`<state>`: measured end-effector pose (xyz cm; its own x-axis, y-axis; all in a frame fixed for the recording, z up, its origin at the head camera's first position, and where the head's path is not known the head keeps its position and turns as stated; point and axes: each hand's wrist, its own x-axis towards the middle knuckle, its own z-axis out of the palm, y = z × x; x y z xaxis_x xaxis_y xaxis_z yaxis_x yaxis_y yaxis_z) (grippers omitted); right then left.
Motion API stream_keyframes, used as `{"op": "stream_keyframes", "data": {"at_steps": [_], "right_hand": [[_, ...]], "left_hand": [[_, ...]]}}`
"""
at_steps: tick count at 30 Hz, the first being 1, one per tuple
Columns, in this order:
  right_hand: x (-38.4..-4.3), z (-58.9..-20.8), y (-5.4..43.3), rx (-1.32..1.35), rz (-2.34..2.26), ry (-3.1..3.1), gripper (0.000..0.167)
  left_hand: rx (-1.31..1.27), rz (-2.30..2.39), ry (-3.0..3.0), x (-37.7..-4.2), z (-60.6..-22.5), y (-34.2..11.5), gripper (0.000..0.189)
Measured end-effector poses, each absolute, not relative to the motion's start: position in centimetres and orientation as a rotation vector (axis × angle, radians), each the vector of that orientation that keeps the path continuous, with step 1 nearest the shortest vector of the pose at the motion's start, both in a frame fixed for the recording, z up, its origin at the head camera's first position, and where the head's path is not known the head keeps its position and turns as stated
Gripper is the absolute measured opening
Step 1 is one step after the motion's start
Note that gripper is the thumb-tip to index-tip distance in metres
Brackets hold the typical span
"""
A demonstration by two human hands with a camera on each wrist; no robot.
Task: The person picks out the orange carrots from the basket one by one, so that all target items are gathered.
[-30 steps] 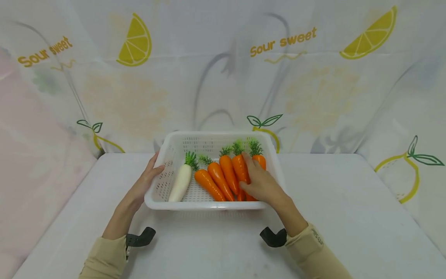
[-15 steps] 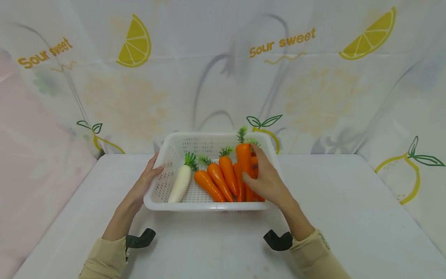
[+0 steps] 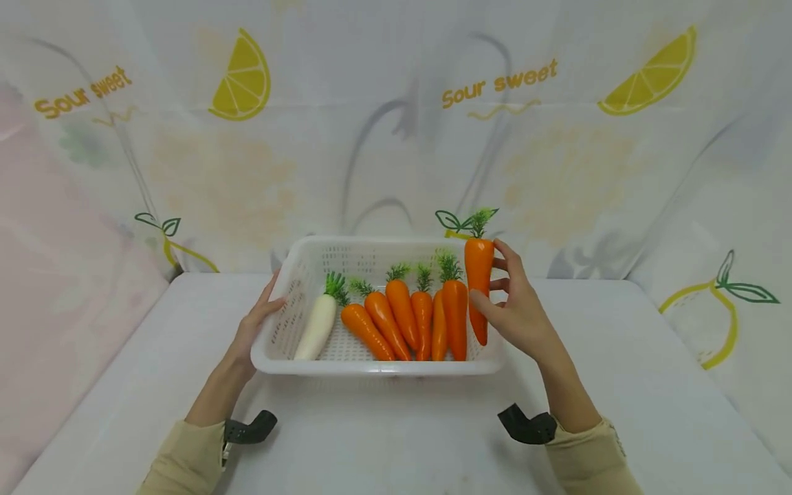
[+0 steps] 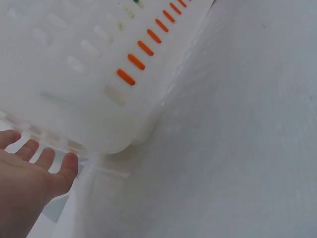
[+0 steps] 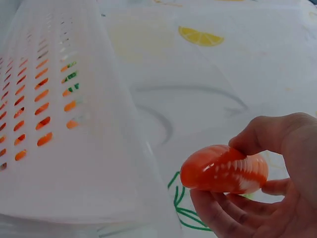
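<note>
My right hand [image 3: 516, 313] holds an orange carrot [image 3: 479, 275] with a green leafy top, upright over the right rim of a white perforated basket [image 3: 383, 368]. In the right wrist view the carrot [image 5: 223, 169] is seen nearly end-on, between the thumb above and the fingers below. Several more carrots [image 3: 401, 313] lie side by side in the basket, tips toward me. A white radish [image 3: 317, 326] with green leaves lies at their left. My left hand [image 3: 250, 326] holds the basket's left side, its thumb at the rim; its fingertips [image 4: 69, 163] show against the basket's edge.
A white cloth covers the table [image 3: 619, 385] around the basket. Behind stands a pale curtain [image 3: 383, 137] printed with lemons and lettering. Black curved mounts [image 3: 526, 424] stick out at both wrists.
My right hand has lifted a carrot out from among the others and carried it rightward to the basket's right rim. My left hand has stayed at the basket's left side.
</note>
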<state>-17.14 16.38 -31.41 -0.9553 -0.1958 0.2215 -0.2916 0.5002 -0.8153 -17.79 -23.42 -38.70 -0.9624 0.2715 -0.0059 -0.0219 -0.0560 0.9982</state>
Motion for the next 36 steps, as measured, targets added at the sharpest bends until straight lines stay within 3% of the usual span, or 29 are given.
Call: {"op": "stream_keyframes", "data": {"at_steps": [10,26,36], "right_hand": [[-17.2,-32.5,19.4,0.359,1.408,-2.717,0.083],[-18.2,-32.5,22.0,0.303,1.299,-2.875,0.083],[-20.0,-35.1,23.4,0.145,1.359,-3.022,0.084]], "left_hand": [[0.174,2.204,1.906,-16.8,-40.0,-22.7,0.06],[0.232,1.947,2.145,-17.0,-38.7,-24.2,0.07],[0.168,1.947,2.179,-17.1,-38.7,-23.9,0.075]]}}
